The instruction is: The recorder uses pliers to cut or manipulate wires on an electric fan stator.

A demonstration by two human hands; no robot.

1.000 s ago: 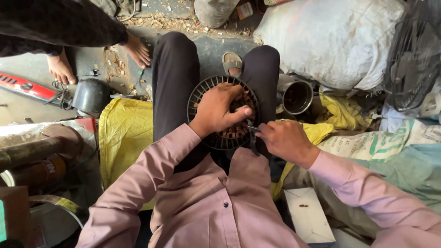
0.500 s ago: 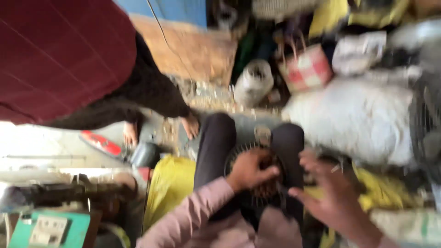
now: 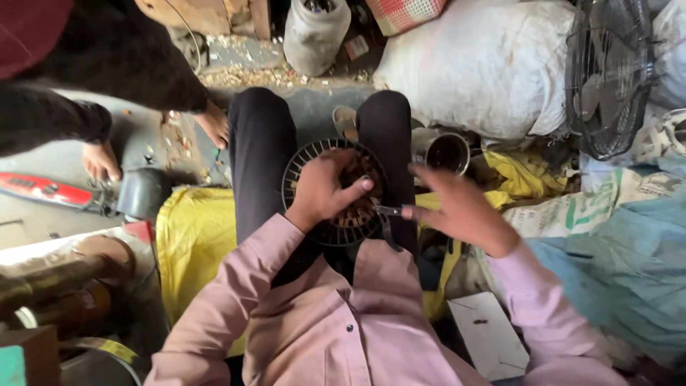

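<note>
The left hand (image 3: 325,189) grips the round black slotted motor housing (image 3: 334,191) resting between the person's knees, fingers curled over its centre. Just right of it, the right hand (image 3: 457,207) pinches small pliers (image 3: 386,211) at the housing's rim. Beyond that hand stands a metal can (image 3: 446,151).

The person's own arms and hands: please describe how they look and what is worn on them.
Both arms are covered by long sleeves of a pale pink shirt, loose and creased, reaching to the wrists. The left hand and the right hand are bare: no gloves, and no rings or watch can be seen. The shirt front has small dark buttons.
</note>
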